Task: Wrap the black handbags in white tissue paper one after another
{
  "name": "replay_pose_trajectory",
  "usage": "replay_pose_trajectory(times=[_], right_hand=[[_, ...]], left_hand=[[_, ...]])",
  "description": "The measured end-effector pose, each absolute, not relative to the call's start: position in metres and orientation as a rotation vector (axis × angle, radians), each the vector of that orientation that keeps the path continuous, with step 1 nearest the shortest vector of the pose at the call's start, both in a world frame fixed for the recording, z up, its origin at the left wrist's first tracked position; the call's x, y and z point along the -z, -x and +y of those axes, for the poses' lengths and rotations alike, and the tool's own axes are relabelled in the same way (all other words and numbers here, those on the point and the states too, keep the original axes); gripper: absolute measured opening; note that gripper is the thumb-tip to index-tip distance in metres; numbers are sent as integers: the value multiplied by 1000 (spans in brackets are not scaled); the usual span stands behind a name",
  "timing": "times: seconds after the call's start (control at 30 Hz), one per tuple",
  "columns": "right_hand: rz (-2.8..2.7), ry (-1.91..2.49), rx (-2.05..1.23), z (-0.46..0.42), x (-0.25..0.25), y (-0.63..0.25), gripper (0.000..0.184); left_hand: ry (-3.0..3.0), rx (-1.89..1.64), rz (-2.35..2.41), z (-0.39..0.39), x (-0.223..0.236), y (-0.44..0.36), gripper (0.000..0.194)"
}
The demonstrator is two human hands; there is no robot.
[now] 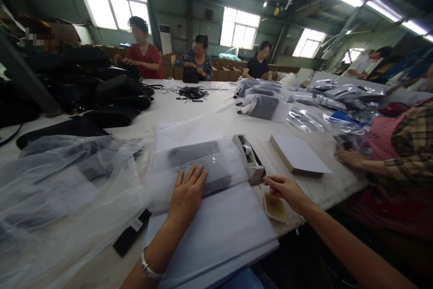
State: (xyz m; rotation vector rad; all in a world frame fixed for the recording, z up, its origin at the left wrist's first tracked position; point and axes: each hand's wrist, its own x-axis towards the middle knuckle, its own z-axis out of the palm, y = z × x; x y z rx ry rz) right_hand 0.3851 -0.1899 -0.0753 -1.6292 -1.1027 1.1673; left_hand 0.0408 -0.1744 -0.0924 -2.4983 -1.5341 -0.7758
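Observation:
My left hand (187, 192) lies flat, fingers stretched out, on a grey item wrapped in white tissue paper (209, 167) at the table's near edge. The wrapped item rests on a stack of white tissue sheets (223, 226). My right hand (282, 189) reaches to the front end of a tape dispenser (248, 158), its fingers pinched together at the dispenser's cutter; what they hold is too small to make out. A small yellow sponge tray (275, 208) sits just under my right hand.
A heap of clear plastic bags (57, 190) lies at the left. Black bags (101, 95) pile up at the far left. A flat white board stack (297, 153) lies right of the dispenser. A co-worker's hand (350, 157) rests at the right edge. Several people sit along the far side.

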Motion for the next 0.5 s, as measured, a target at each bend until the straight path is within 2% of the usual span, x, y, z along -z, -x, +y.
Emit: replay_pose_trajectory(times=[0.2, 0.37, 0.5], right_hand=[[-1751, 1918, -465, -179, 67, -405, 24], [-2221, 1598, 133, -194, 49, -416, 30], [-2479, 1247, 315, -192, 16, -397, 29]], left_hand=[[2505, 718, -1541, -174, 89, -40, 41], [2546, 706, -1550, -171, 80, -38, 39], [2562, 719, -1570, -164, 76, -29, 40]])
